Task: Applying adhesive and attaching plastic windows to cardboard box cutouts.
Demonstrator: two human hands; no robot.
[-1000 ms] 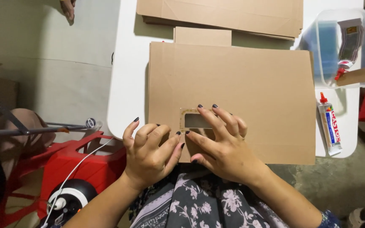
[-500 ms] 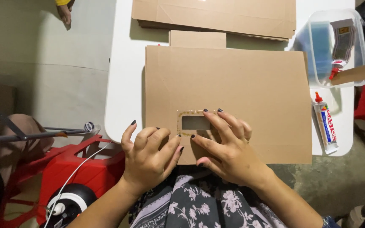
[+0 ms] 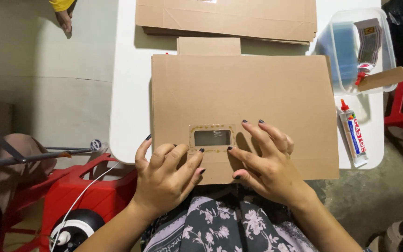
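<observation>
Where a second ago both hands crowded over the small cut-out window (image 3: 212, 137) in the cardboard sheet (image 3: 239, 93), they have now drawn apart to either side of it — the clear film pane and its ring of glue dots show in full. The sheet itself has not shifted; it lies flat on the white desk (image 3: 129, 93), its near edge overhanging toward the lap. By the look of it, the pressing of the film has reached the edges and the pane sits seated in its frame.

The left hand (image 3: 166, 179) rests with fingers loosely curled, one fingertip touching the window's lower left corner; its grip holds nothing. The right hand (image 3: 264, 161) lies spread, fingertips pressing the sheet just right of the window — flat, nothing pinched.

Counted: one worked sheet with one window; one stack of flat cardboard (image 3: 227, 18) beyond it, its number not tellable; one glue tube (image 3: 353, 133) with a red tip at the right edge; one clear plastic tub (image 3: 357, 49); one red stool (image 3: 85, 191) by the left knee.
</observation>
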